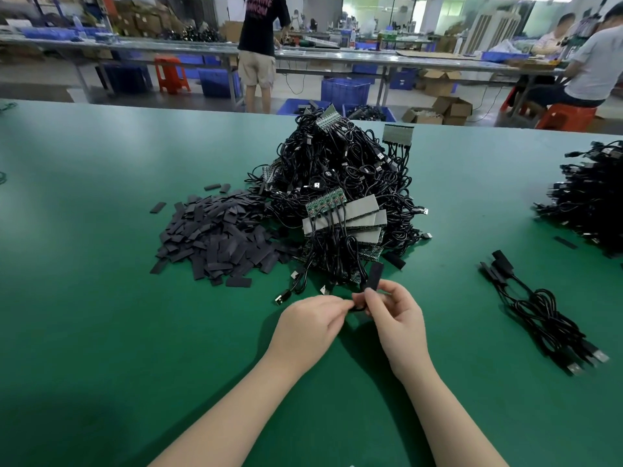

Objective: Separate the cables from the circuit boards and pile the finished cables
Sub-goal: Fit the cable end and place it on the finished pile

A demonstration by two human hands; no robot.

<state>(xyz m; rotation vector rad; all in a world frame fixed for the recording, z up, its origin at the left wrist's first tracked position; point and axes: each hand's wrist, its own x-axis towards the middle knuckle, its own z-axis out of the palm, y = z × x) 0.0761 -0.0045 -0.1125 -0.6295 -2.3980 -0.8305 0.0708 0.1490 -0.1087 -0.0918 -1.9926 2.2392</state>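
On the green matted tabletop [101,230], left of centre, lies a loose heap of flat dark-grey sleeve strips [215,234], spread out where a hand can scoop one without reaching. Just right of it, toward the far edge, rises the tangled mound of black cables still joined to small green circuit boards [340,183], with grey-backed boards [350,217] slid down its near slope so the next one is close by.

Nearer the front edge, the person's left hand [313,325] pinches a thin black cable [358,309] at its fingertips, steadying it. The right hand [394,315], touching the left, pinches a short black sleeve piece [375,274] upright between thumb and fingers; it looks as though the sleeve is being worked along the cable end, though the joint itself is hidden behind the fingers.

Further right, well apart from the mound, a small bundle of finished black cables with silver plugs [546,315] lies aligned, kept separate from undone work. At the right edge sits a larger stack of black cables [593,197].
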